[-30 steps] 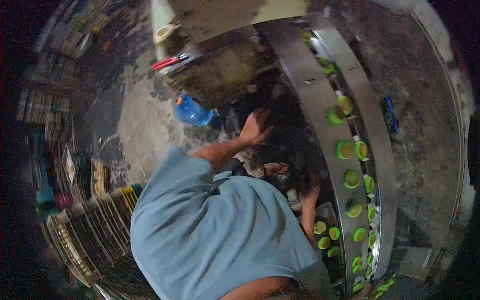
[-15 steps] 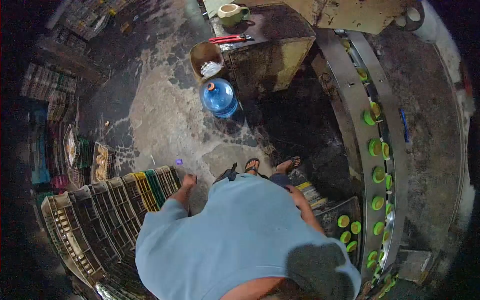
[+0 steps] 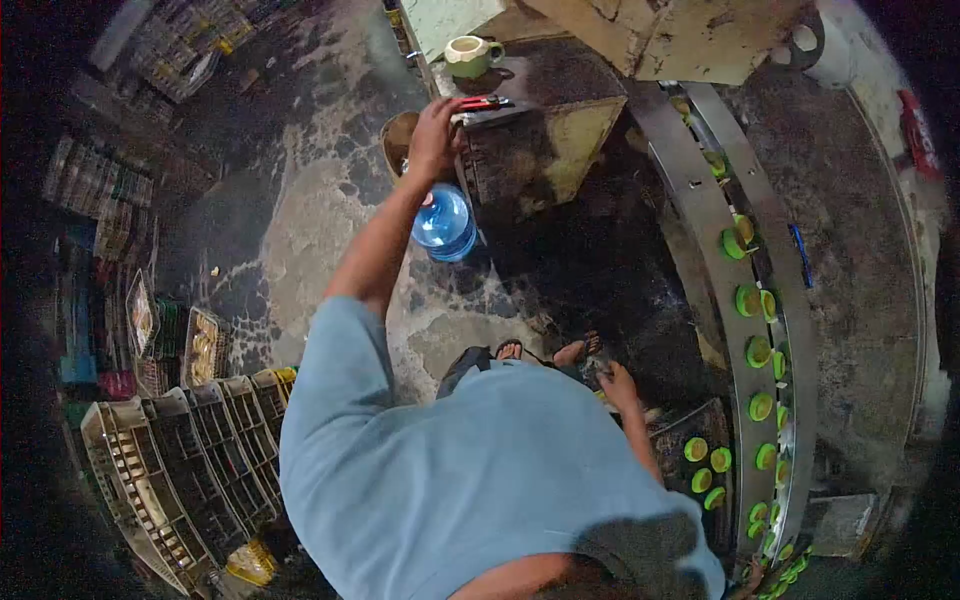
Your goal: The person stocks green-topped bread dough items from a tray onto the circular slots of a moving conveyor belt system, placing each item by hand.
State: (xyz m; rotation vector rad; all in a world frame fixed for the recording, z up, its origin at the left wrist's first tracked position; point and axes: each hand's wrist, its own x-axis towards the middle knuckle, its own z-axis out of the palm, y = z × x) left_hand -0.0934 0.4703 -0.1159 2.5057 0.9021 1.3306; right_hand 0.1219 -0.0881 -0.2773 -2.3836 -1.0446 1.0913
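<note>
My left hand (image 3: 436, 140) is stretched out to the dark box-like stand, its fingers closed at the near end of a red utility knife (image 3: 484, 103) on the top. A green mug (image 3: 471, 57) stands just beyond the knife. Below this hand are a brown bin (image 3: 396, 138), partly covered by my wrist, and a blue water jug (image 3: 445, 226) on the floor. My right hand (image 3: 619, 386) is beside my waist, fingers curled around something small and greyish that I cannot make out.
A metal conveyor (image 3: 690, 190) carries round green pieces with brown tops (image 3: 760, 406) along the right. More green pieces (image 3: 720, 459) lie in a dark tray beside it. Stacked crates (image 3: 200, 430) stand at the lower left. A cardboard sheet (image 3: 700, 40) overhangs the top right.
My left hand has moved from beside the crates up to the red knife on the stand. My right hand has come out from my side. The view has shifted slightly.
</note>
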